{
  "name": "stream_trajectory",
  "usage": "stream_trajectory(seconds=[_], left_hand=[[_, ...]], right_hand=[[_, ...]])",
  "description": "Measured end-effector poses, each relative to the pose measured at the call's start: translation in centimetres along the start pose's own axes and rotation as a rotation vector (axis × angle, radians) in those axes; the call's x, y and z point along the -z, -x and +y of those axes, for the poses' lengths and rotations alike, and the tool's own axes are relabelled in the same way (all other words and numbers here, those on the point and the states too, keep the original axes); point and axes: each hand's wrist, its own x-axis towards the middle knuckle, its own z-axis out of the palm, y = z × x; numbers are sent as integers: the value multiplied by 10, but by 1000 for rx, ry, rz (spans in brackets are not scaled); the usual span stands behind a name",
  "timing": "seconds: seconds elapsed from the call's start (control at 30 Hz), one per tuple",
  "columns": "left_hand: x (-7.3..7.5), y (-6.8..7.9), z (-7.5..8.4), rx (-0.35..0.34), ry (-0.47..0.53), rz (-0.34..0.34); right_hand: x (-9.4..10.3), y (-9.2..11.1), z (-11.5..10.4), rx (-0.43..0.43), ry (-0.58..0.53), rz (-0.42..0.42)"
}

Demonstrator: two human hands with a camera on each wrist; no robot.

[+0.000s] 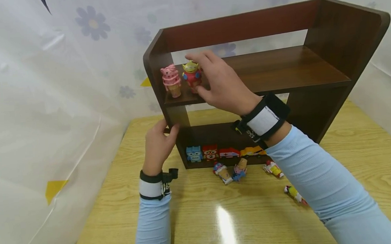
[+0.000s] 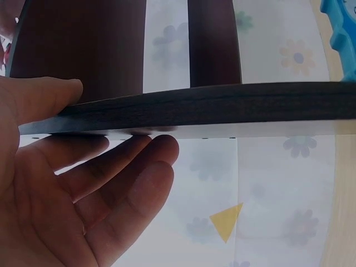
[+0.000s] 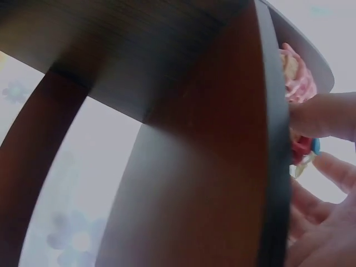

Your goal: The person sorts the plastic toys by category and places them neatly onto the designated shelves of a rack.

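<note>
A dark brown wooden shelf [image 1: 269, 70] stands on the table. My left hand [image 1: 158, 144] grips its left side panel [image 2: 222, 105], thumb on the inner face and fingers along the outer face. On the upper board, my right hand [image 1: 225, 83] holds a toy figure [image 1: 191, 75] with a yellow-green head and red body on a cone base. The thumb is low at its cone and the index finger up by its head. Just left of it stands a pink ice-cream cone toy [image 1: 171, 81]. In the right wrist view, the shelf edge partly hides the held figure [image 3: 302, 149].
On the bottom board sit a blue owl block [image 1: 194, 154], a red owl block [image 1: 210, 152], a red vehicle [image 1: 229, 152] and a yellow one [image 1: 251, 151]. Cone toys [image 1: 223, 173] lie on the table [image 1: 193, 214] before the shelf, with more [image 1: 273, 168] near the right forearm.
</note>
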Motion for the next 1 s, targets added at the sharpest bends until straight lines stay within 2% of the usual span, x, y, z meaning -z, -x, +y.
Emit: stream_trajectory(seconds=[0.07,0.17,0.37,0.53,0.7,1.0], left_hand=[[0,0,-1,-1,1,1],[0,0,-2,-10,3,6],[2,0,-3,-11,3,13],[3,1,-3,-13,6,17],[3,-1,-3,-23,9,25],[4,0,-6,-25,9,17]], right_hand=[[3,2,-2,10,26,40],[10,7,-7,33,56,141],[31,19,-25,132,135,337],[48,35,-44,176,110,452],[55,54,-58,183,80,450],[48,82,-65,187,79,322]])
